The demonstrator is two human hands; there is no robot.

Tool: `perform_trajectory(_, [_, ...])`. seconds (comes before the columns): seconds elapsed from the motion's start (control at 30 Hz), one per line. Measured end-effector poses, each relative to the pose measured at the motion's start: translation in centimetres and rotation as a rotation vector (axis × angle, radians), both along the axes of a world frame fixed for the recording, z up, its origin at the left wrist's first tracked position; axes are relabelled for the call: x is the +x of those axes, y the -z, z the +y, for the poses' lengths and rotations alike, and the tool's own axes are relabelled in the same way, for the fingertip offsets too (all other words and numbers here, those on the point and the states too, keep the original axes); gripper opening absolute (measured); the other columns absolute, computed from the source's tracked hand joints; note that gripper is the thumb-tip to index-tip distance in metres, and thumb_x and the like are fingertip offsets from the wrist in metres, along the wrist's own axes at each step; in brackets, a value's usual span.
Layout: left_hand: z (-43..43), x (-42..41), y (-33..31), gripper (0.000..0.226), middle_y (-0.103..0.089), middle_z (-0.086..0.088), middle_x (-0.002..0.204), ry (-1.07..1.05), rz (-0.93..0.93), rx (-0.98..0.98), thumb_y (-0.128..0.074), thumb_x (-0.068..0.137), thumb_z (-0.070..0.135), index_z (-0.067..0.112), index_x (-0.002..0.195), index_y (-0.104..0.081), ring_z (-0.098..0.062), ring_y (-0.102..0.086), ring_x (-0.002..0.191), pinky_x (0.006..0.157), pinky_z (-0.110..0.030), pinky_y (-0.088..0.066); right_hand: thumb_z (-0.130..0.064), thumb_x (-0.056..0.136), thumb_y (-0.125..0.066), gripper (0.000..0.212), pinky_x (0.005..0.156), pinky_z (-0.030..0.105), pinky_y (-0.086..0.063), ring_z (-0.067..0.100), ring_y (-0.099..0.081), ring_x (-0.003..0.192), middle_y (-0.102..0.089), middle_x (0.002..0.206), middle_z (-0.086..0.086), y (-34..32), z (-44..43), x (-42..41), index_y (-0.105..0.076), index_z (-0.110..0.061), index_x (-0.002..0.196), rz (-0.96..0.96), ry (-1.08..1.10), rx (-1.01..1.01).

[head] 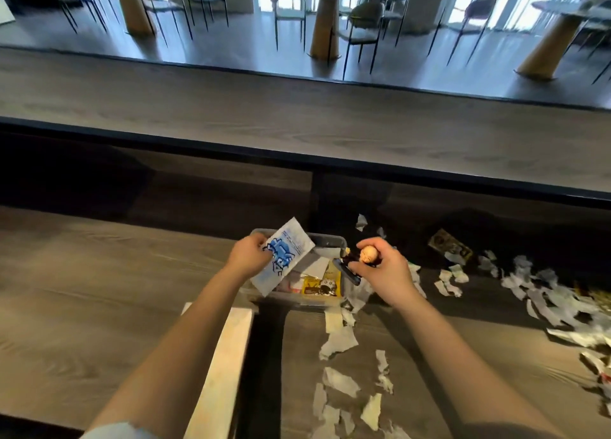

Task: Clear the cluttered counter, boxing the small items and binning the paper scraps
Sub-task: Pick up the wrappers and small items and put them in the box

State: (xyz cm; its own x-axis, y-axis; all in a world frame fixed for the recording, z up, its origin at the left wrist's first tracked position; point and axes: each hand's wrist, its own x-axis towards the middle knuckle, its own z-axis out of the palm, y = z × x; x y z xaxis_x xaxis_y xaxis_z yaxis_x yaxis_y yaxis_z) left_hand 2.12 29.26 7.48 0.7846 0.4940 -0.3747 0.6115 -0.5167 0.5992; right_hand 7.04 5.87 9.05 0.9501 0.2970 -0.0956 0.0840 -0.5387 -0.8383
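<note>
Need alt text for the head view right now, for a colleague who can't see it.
Over a clear plastic box of small items, the left hand holds a blue-printed white packet and the right hand a small figurine. Torn paper scraps litter the wooden counter.

— Where is the storage box (330, 301)?
— On the desk (99, 273), mid-frame, with small packets (319, 284) inside it.
— And above it?
— A flat sachet (282, 256) over its left side, a figurine (362, 256) over its right rim.
— The paper scraps (340, 380)?
— Strewn in front of and right of the box; a raised ledge (297, 134) runs behind.
</note>
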Motion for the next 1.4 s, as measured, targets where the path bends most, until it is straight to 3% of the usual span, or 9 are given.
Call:
perform_trajectory(0.3, [-1.6,6.7,0.8,0.037,-0.053,-0.006,0.13,0.527,0.263,0.365,-0.049,0.091,0.021,0.022,0.128,-0.05,-0.026,-0.048,0.122,0.104,-0.044,-0.037,-0.01,0.078,-0.073,0.029,0.065,0.014,-0.04,0.013,-0.053,0.092,-0.057,0.099,-0.003,0.8,-0.9,1.5,-0.057,-0.024,0.098,0.035,0.074,0.014])
perform_trajectory(0.43, [-3.8,6.1,2.5,0.048,-0.043,-0.007,0.137,0.576,0.144,0.581,-0.053,0.088,0.019,0.018,0.135,-0.042,-0.027,-0.034,0.13,0.108,-0.044,-0.03,-0.01,0.077,-0.074,0.029,0.067,0.014,-0.042,0.014,-0.056,0.094,-0.06,0.1,-0.002,1.7,-1.3,1.6,-0.058,-0.023,0.097,0.05,0.072,0.023])
perform_trajectory(0.57, [-5.1,3.0,4.3,0.043,-0.039,-0.005,0.144,0.619,0.095,0.52,-0.048,0.092,0.029,0.02,0.134,-0.048,-0.025,-0.031,0.134,0.109,-0.043,-0.031,-0.01,0.076,-0.075,0.029,0.076,0.024,-0.043,0.014,-0.056,0.094,-0.06,0.096,-0.005,2.3,-1.1,1.6,-0.059,-0.022,0.097,0.045,0.065,0.016])
perform_trajectory(0.77, [-6.3,2.3,5.5,0.057,0.006,-0.001,0.159,0.736,0.303,0.309,-0.028,0.099,0.039,0.024,0.15,-0.008,-0.025,0.007,0.147,0.117,-0.052,-0.007,-0.009,0.076,-0.075,0.03,0.081,0.028,-0.046,0.016,-0.057,0.097,-0.06,0.096,-0.006,2.4,-0.8,1.4,-0.058,-0.024,0.095,0.062,0.053,0.018])
perform_trajectory(0.93, [-5.0,4.0,5.2,0.059,0.005,0.002,0.159,0.829,0.32,0.369,-0.034,0.098,0.034,0.026,0.15,-0.007,-0.024,0.008,0.147,0.117,-0.053,-0.002,-0.01,0.077,-0.074,0.03,0.076,0.024,-0.044,0.011,-0.054,0.091,-0.053,0.088,-0.017,1.9,-1.3,1.4,-0.058,-0.021,0.099,0.068,0.069,0.025])
perform_trajectory(1.03, [-4.7,3.3,4.4,0.051,-0.015,-0.001,0.158,0.785,0.184,0.427,-0.037,0.097,0.028,0.023,0.146,-0.026,-0.024,-0.009,0.146,0.117,-0.047,-0.011,-0.01,0.077,-0.074,0.028,0.073,0.024,-0.042,0.011,-0.053,0.088,-0.053,0.086,-0.015,2.0,-1.2,1.5,-0.056,-0.021,0.096,0.067,0.046,-0.006])
perform_trajectory(1.17, [-2.8,0.6,3.4,0.046,-0.033,-0.002,0.149,0.511,0.019,0.462,-0.046,0.093,0.032,0.023,0.138,-0.039,-0.02,-0.027,0.139,0.115,-0.04,-0.021,-0.011,0.081,-0.07,0.023,0.072,0.024,-0.043,0.014,-0.055,0.09,-0.058,0.091,-0.006,2.1,0.8,2.4,-0.055,-0.021,0.096,0.08,-0.048,-0.053])
perform_trajectory(1.27, [-0.4,-1.6,3.7,0.052,-0.033,-0.001,0.149,0.289,0.024,0.505,-0.048,0.092,0.036,0.021,0.14,-0.036,-0.02,-0.028,0.138,0.112,-0.041,-0.026,-0.015,0.085,-0.066,0.026,0.065,0.023,-0.044,0.016,-0.056,0.088,-0.057,0.099,0.0,2.1,3.7,3.7,-0.049,-0.019,0.105,0.098,-0.157,-0.165])
perform_trajectory(1.4, [1.4,-3.3,4.5,0.054,-0.044,-0.006,0.139,0.123,0.159,0.414,-0.049,0.09,0.042,0.016,0.136,-0.034,-0.025,-0.042,0.128,0.102,-0.043,-0.038,-0.019,0.08,-0.072,0.035,0.081,0.033,-0.047,0.018,-0.054,0.096,-0.054,0.104,0.001,2.1,7.0,6.0,-0.05,-0.016,0.107,0.136,-0.335,-0.388])
